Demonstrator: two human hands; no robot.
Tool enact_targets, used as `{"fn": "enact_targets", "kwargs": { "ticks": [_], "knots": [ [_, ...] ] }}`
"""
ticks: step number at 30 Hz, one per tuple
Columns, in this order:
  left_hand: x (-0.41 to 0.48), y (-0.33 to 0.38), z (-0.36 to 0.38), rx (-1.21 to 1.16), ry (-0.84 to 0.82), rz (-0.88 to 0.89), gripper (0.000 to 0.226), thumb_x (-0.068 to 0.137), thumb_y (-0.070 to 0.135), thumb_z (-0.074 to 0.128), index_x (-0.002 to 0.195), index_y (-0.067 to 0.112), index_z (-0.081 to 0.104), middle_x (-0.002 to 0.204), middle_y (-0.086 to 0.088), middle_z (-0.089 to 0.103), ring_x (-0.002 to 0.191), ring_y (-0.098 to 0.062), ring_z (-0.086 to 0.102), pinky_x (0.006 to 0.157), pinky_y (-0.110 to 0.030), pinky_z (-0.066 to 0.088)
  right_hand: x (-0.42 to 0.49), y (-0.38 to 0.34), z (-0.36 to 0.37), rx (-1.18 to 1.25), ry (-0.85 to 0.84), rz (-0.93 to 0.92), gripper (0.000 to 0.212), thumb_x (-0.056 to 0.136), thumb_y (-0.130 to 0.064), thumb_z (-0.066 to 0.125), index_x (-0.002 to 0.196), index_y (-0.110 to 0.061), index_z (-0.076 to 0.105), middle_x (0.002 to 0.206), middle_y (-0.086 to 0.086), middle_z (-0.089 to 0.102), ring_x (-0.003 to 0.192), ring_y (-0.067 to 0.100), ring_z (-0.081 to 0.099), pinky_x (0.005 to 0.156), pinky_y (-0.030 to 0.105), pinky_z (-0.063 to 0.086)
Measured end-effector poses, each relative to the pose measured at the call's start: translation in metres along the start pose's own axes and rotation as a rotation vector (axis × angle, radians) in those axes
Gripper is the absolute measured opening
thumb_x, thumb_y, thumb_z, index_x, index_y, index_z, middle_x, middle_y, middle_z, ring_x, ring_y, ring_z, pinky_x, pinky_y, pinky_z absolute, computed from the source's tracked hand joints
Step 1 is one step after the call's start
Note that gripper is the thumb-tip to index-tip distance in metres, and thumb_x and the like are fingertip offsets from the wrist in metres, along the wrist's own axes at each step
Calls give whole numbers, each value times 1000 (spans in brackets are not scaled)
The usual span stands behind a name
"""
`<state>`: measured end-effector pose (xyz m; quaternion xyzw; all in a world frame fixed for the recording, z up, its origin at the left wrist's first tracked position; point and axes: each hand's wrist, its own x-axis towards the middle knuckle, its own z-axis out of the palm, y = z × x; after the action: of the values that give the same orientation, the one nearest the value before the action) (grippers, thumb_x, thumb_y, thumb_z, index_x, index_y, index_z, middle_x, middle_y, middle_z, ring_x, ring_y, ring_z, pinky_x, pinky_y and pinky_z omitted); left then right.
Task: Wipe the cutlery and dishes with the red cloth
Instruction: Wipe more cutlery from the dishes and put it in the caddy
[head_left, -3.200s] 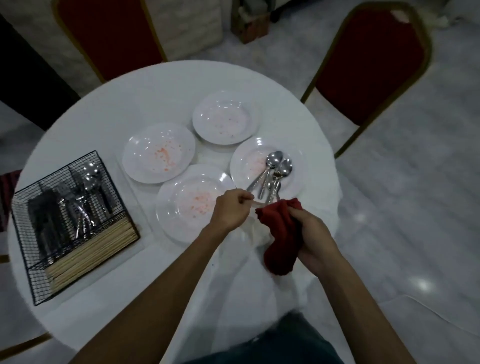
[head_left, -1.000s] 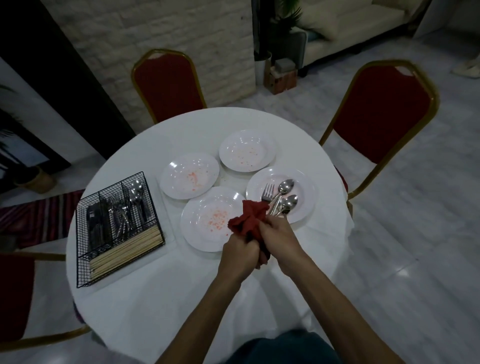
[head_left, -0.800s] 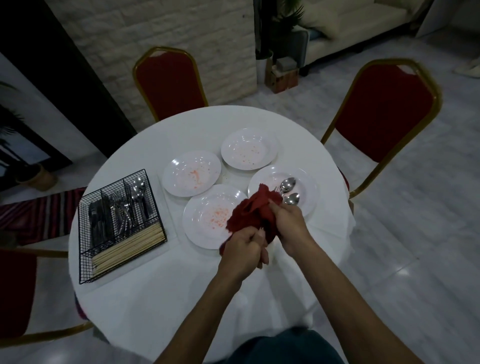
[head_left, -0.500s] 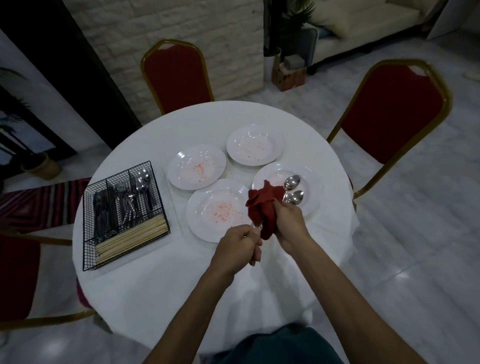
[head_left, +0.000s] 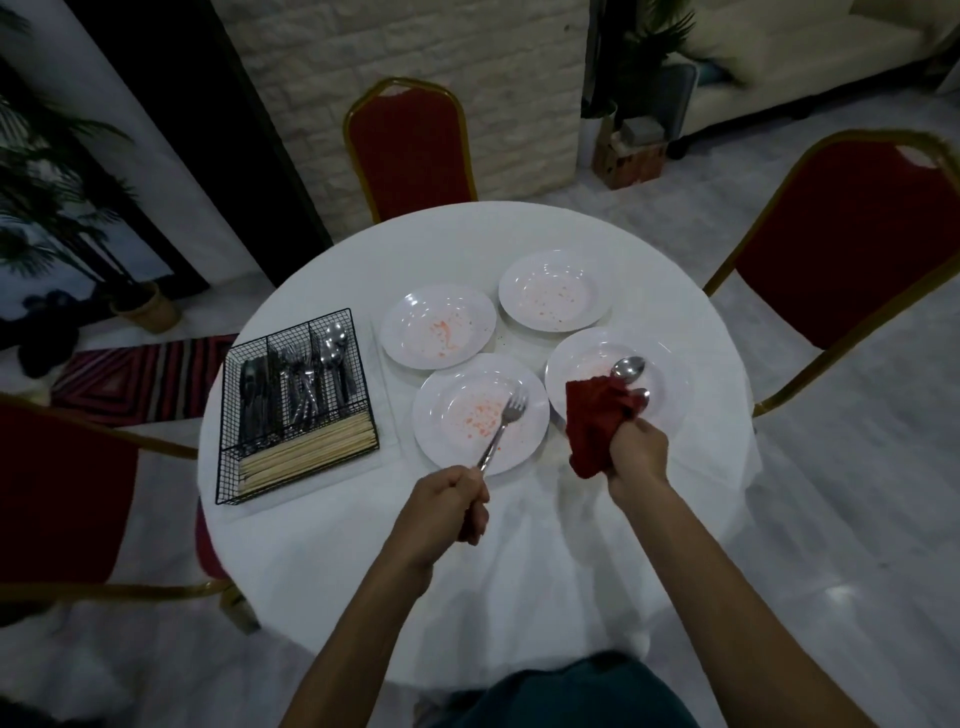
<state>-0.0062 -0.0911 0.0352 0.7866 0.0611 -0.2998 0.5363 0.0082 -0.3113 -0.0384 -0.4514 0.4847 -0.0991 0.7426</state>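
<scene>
While gripping a slim silver metal fork in the left hand, lower centre, clutches the bunched red cloth in the right hand, centre right; risks dropping fork onto stained round white plate through slack grip

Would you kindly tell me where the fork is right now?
In the head view, the left hand holds the fork by its handle, with the tines over the near stained plate, left of the red cloth.

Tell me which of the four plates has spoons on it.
The near-right plate, beside the right hand holding the red cloth: two spoons lie in it. None of the others has any.
</scene>
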Motion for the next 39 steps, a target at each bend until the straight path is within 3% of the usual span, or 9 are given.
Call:
{"fn": "enact_targets", "kwargs": {
  "ticks": [3,6,9,14,20,24,31,35,39],
  "knots": [
    [4,1,5,-13,34,31,33,106,20,43,81,8,61,56,-4,59,54,-16,51,65,-32,45,-19,16,13,-208,54,-122,19,100,-20,55,105,-7,68,97,9,70,93,29,65,84,39,53],
    [2,6,25,3,-7,76,34,107,22,44,84,6,62,58,-5,64,54,-16,55,60,-26,47,-36,25,26,-207,7,-126,19,104,-24,51,111,-10,62,100,6,68,96,23,63,86,36,52],
    [6,3,39,54,54,96,34,107,25,43,87,8,64,60,-2,68,53,-12,58,60,-25,49,-48,33,33,-171,-102,-90,22,104,-29,51,115,-15,63,105,7,72,99,24,69,94,48,57],
    [13,-6,46,135,130,105,33,108,27,44,85,12,62,62,-4,69,49,-8,59,56,-19,48,-62,30,30,-133,-199,-130,20,105,-26,51,117,-17,63,102,8,73,97,24,70,88,45,60],
    [18,-5,44,199,122,98,40,108,37,41,88,8,60,58,-2,64,47,-8,58,50,-12,42,-61,30,30,-160,-345,-88,15,97,-26,68,110,-18,67,102,9,77,98,28,74,89,44,60],
    [19,-5,46,178,105,75,37,109,30,40,89,7,60,60,-4,64,48,-8,58,53,-18,48,-61,25,33,-287,-451,-69,16,103,-24,59,101,-16,72,92,6,78,94,24,74,88,39,59],
    [21,7,46,201,-17,99,37,108,31,41,91,4,61,57,-2,63,51,-14,58,63,-31,50,-44,3,46,-150,-245,10,16,100,-19,56,96,-9,68,89,12,73,83,26,71,86,44,59],
    [19,14,42,211,-55,105,38,108,33,42,81,11,59,57,-1,62,50,-12,56,61,-29,49,-31,-13,49,-98,-209,44,14,100,-14,56,91,-10,64,80,9,65,72,23,64,73,37,56],
    [15,13,38,214,-97,92,39,107,32,43,80,10,59,55,0,61,49,-12,55,62,-28,50,-22,-16,41,-91,-152,4,11,102,-15,57,98,-10,65,95,12,71,89,27,69,83,38,58]
  ]
}}
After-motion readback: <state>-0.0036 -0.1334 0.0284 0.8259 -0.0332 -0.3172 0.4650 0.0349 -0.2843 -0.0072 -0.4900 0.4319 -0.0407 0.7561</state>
